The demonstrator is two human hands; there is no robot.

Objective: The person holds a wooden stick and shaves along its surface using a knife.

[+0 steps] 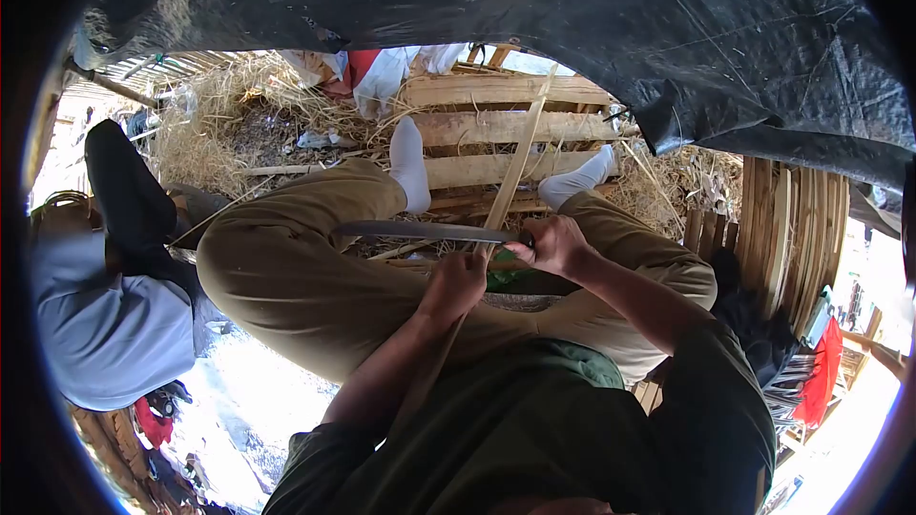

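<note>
In the head view, the left hand (456, 283) had its fingers closed round a split wooden strip (523, 148), which ran out between the two socks (408, 162) over wooden planks (463, 129). The right hand's (561, 246) fingers gripped a long-bladed knife (420, 231), its blade crossing the strip. Black tarpaulin (572, 0) bounded the far side; another person's grey-blue garment (114, 334) crowded the left, leaving room between the knees.
</note>
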